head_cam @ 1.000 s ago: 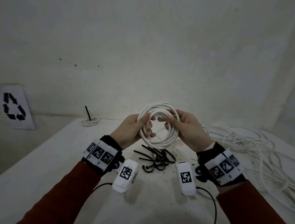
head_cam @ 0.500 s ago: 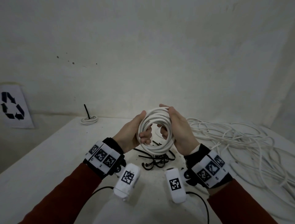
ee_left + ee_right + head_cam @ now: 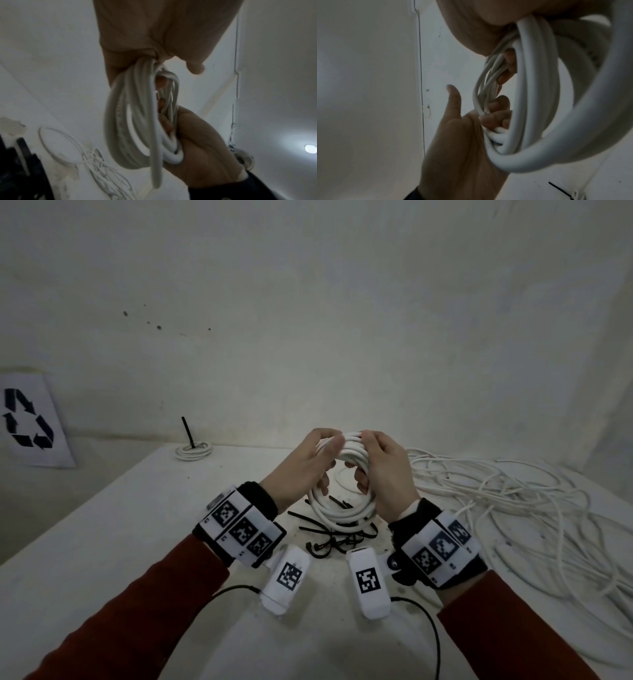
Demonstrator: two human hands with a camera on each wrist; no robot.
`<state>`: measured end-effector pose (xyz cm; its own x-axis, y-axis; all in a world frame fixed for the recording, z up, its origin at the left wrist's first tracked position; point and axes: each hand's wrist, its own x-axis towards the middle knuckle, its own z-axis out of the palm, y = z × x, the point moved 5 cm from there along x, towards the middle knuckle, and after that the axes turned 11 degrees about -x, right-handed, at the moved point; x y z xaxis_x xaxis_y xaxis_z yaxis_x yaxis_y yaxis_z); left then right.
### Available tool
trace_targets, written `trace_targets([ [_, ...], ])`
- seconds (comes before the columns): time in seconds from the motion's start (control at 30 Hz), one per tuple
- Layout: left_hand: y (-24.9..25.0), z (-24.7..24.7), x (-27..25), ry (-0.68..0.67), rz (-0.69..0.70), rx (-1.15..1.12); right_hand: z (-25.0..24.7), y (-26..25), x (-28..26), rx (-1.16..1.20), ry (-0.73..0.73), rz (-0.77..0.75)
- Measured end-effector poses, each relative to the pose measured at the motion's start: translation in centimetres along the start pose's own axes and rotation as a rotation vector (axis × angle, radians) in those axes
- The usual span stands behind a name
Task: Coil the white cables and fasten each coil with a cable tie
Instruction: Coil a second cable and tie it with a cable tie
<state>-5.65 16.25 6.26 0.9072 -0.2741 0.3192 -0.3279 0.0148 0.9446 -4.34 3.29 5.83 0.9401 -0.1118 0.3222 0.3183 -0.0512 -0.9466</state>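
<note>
A coil of white cable [image 3: 342, 508] hangs upright above the table, held by both hands. My left hand [image 3: 305, 467] grips its left and upper part, fingers curled through the ring. My right hand [image 3: 380, 470] grips the right side, its fingers wrapped round the strands. The coil [image 3: 137, 121] fills the left wrist view, with the right hand [image 3: 197, 142] closed round its far side. In the right wrist view the coil [image 3: 539, 94] shows close up, with the left hand [image 3: 462, 135] gripping it, thumb raised. Black cable ties [image 3: 329, 535] lie in a heap on the table under the coil.
A tangle of loose white cable [image 3: 513, 508] spreads over the table's right side. A small tied coil [image 3: 193, 451] with an upright black tie end sits at the far left corner. A recycling sign [image 3: 27, 419] leans on the wall at left. The white table [image 3: 120, 525] meets the wall behind.
The hands have closed together on the coil and squeezed it narrower. The right hand has shifted left and up to the coil's top, close to the left hand.
</note>
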Motion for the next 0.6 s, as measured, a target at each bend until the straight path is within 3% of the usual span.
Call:
trace_targets([
  [0.1,-0.2,0.1,-0.3,-0.012,0.087,0.056,-0.3,0.1,0.0,-0.022,-0.024,-0.008],
  [0.37,-1.4,-0.2,0.4,0.078,0.072,-0.074,-0.4,0.3,-0.3,-0.151,-0.089,-0.164],
  [0.47,-2.6,-0.7,0.6,0.171,0.057,0.027,-0.2,1.5,0.3,-0.204,-0.156,-0.110],
  [0.6,-4.8,-2.3,0.8,0.202,0.016,0.189,-0.4,3.2,1.3,-0.412,-0.348,0.026],
])
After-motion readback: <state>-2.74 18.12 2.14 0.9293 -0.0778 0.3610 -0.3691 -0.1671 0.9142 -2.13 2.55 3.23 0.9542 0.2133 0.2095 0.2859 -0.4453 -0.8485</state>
